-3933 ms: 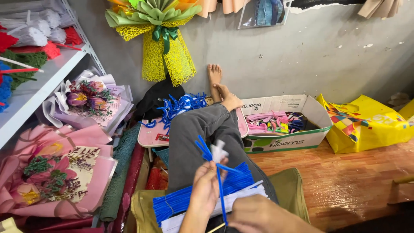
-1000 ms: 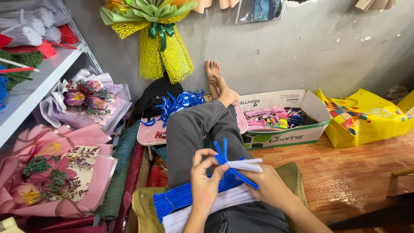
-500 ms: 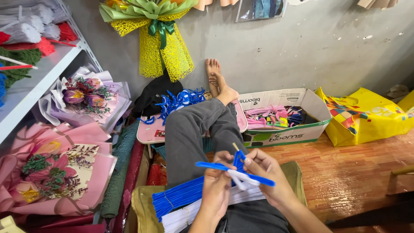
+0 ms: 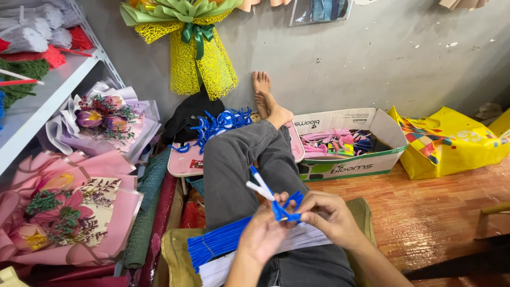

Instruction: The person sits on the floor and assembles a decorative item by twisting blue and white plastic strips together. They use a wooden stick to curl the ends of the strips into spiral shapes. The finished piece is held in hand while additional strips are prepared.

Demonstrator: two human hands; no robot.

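Hands (image 4: 297, 223) — pinching blue pipe cleaner (image 4: 280, 208) | lap: blue bundle (image 4: 218, 243)

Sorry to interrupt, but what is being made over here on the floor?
A person sits on the floor, legs stretched toward the wall. Both hands, left hand and right hand, pinch and twist blue and white pipe cleaners above the lap. A bundle of blue pipe cleaners lies across the thighs. Wrapped bouquets lie at the left.

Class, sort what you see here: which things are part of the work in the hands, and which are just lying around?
In use:
left hand
right hand
blue pipe-cleaner piece
white stem
blue and white stem bundles

Lying about:
pink bouquets
yellow bag
cardboard box
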